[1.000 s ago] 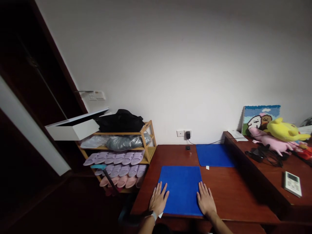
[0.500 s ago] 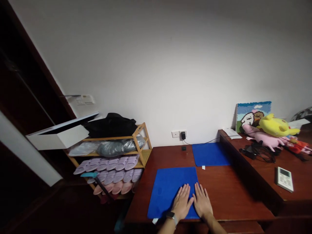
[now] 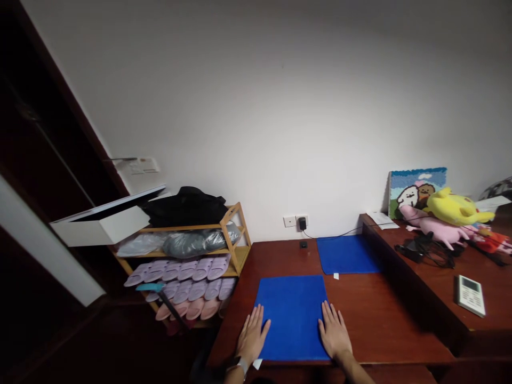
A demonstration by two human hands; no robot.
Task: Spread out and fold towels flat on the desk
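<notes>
A blue cloth point(image 3: 294, 320) lies flat and smooth near the front edge of the brown table point(image 3: 376, 304). My left hand point(image 3: 253, 333) rests flat on the cloth's left edge, fingers stretched forward. On the opposite edge lies my right hand point(image 3: 334, 330), palm down with fingers extended. Neither hand grips anything. A small white tag point(image 3: 257, 364) sticks out at the cloth's front left corner. Farther back on the table is a second blue cloth point(image 3: 348, 255), with a white tag point(image 3: 336, 276) at its front edge.
Left of the table stands a wooden rack point(image 3: 236, 240) with slippers, a black bag point(image 3: 186, 208) and a white box point(image 3: 104, 226). On the raised surface at right are plush toys point(image 3: 458, 208), cables point(image 3: 434, 253) and a white remote-like device point(image 3: 471, 295). A plugged-in adapter point(image 3: 302, 223) trails a cord.
My left hand has slid left across the cloth, from its right half to its left edge. My right hand stays at the right edge. The view has shifted slightly.
</notes>
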